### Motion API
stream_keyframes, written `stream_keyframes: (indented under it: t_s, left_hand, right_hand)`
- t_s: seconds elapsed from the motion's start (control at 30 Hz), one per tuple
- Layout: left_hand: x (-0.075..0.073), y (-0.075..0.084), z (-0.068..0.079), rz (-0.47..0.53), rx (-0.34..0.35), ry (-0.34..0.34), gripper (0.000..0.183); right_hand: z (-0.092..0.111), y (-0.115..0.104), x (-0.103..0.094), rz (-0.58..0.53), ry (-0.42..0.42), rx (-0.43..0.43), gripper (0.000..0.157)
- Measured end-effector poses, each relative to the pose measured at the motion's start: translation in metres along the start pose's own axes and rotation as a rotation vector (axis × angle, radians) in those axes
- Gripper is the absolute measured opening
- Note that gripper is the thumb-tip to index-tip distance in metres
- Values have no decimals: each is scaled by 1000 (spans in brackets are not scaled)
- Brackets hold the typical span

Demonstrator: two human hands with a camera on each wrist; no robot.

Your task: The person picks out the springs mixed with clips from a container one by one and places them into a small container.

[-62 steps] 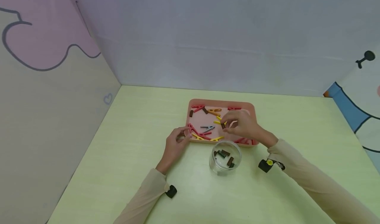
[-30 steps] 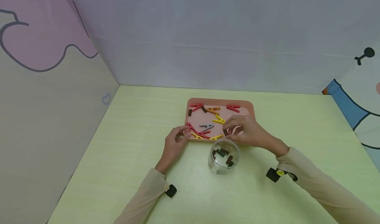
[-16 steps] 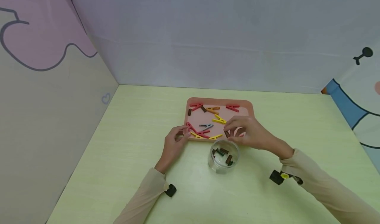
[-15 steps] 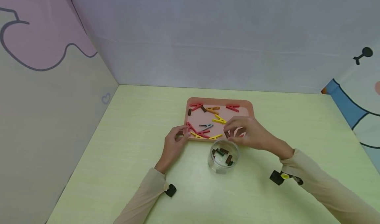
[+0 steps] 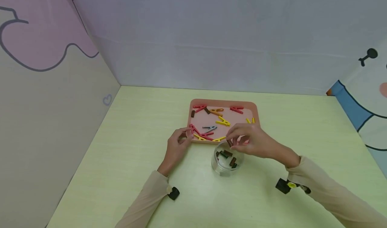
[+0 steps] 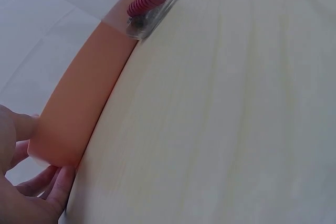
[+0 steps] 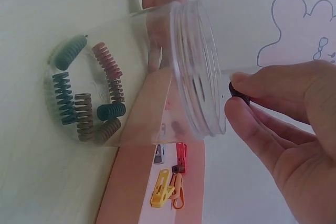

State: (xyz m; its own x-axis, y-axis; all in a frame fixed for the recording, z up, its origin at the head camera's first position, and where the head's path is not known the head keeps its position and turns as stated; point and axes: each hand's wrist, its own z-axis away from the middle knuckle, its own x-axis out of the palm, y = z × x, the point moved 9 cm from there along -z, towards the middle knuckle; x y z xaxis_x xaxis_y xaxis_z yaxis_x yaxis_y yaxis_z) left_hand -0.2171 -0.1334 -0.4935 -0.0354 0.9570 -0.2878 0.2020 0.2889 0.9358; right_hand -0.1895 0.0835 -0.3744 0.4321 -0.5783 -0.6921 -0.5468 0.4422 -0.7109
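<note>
My right hand (image 5: 255,141) pinches a dark coil spring (image 5: 229,143) between thumb and fingertips over the far rim of a clear plastic jar (image 5: 222,171). In the right wrist view the spring (image 7: 239,94) is just outside the jar's mouth, mostly covered by the fingers. Several green, brown and red springs (image 7: 84,116) lie in the bottom of the jar. My left hand (image 5: 179,149) grips the near left corner of a pink tray (image 5: 223,103). In the left wrist view its fingers and thumb are around the tray's corner (image 6: 58,148).
Red, orange, yellow and grey clips lie spread in the tray, among them a yellow clip (image 5: 223,121) and a grey clip (image 5: 210,128). Two dark springs, one a brown spring (image 5: 192,114), lie at its left. The jar stands against the tray's near side. Walls enclose the table (image 5: 145,120).
My right hand has lifted the spring from the tray and brought it toward me, over the jar's rim. My left hand has stayed at the tray corner.
</note>
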Motion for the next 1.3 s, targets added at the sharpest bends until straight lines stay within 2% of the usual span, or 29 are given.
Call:
stream_keyframes:
  t_s: [0.13,0.43,0.7,0.97,1.2,1.3]
  left_hand:
    - [0,-1,0,13,1,6,35]
    - [0,-1,-1,-44,-18,-1,32]
    - [0,-2,-1,-44,-24,-1,32]
    - [-1,-1,0,-14,-20,5,32]
    - [-6,42,9,1,-22,-8,31]
    - [-5,40,8,-2,-22,-14,31]
  right_hand:
    - [1,-1,4,0,-10,-5,24]
    - [3,-9,9,10,-20,-22,24]
    - [4,-12,14,25,-42,-28,23]
    - [5,-13,22,-11,-82,-34,21]
    - [6,-15,27,-17,-98,-47,18]
    - [6,-15,28,-12,-101,-55,18]
